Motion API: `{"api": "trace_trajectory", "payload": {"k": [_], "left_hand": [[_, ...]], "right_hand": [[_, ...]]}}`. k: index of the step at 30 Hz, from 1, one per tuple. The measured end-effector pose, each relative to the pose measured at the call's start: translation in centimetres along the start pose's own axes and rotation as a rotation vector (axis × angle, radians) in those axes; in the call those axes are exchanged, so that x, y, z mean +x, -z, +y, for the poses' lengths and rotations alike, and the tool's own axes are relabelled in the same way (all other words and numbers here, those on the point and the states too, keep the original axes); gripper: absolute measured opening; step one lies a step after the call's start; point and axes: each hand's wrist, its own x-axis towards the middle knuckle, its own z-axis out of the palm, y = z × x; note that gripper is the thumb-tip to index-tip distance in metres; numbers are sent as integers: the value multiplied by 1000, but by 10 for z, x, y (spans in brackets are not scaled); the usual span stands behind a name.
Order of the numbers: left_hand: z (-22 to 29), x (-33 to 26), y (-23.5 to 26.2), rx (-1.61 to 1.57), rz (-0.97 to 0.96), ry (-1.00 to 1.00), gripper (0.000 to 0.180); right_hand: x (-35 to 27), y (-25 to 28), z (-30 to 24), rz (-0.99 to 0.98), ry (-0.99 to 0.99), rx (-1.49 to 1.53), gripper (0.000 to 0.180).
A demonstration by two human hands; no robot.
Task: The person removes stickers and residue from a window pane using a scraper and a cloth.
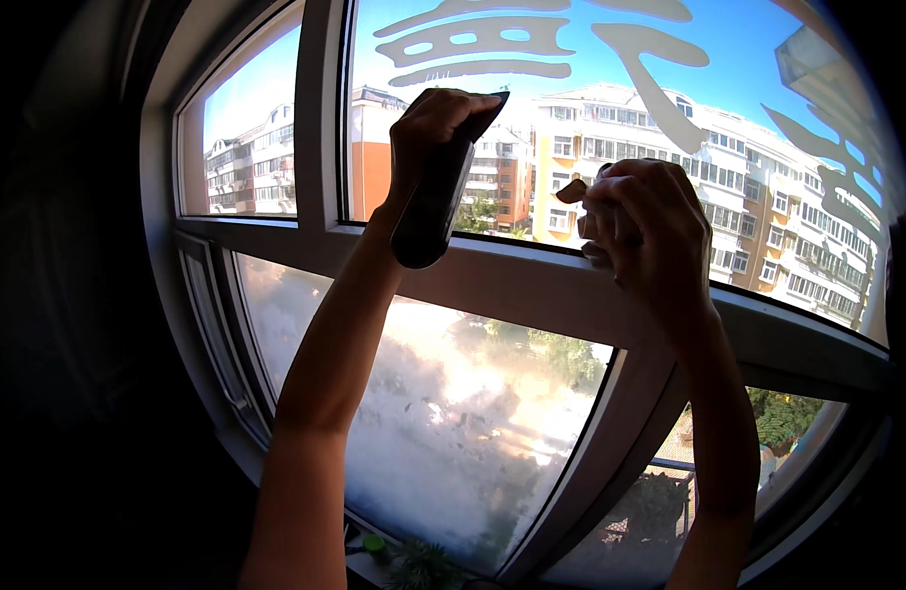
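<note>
My left hand [428, 128] is raised before the upper window pane, closed around a dark, scraper-like tool [435, 216]. The tool has a rounded lower end and a pointed upper corner close to the glass; its exact kind is hard to tell in the shade. To the right, my right hand [661, 221] is held up with bent fingers drawn together. Something small and pale seems to lie at those fingertips, too dark to name. Large pale characters [480, 41] adhere to the upper pane above my left hand, and a long pale stroke [659, 93] slants down above my right.
A thick window frame [531, 285] crosses beneath both hands. Below it is a cloudy pane [453, 423]; an open-looking gap [767, 442] shows greenery at lower right. A green-topped item [374, 544] and a spiky plant [423, 567] stand at the bottom. Buildings [610, 147] are outside.
</note>
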Motion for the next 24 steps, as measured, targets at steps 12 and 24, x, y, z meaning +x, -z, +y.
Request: {"api": "trace_trajectory", "payload": {"k": [12, 24], "left_hand": [[8, 6, -2, 16, -32, 142, 14], [13, 2, -1, 63, -50, 103, 16]], "right_hand": [[1, 2, 0, -9, 22, -19, 16], [-2, -2, -1, 30, 16, -28, 11]]}}
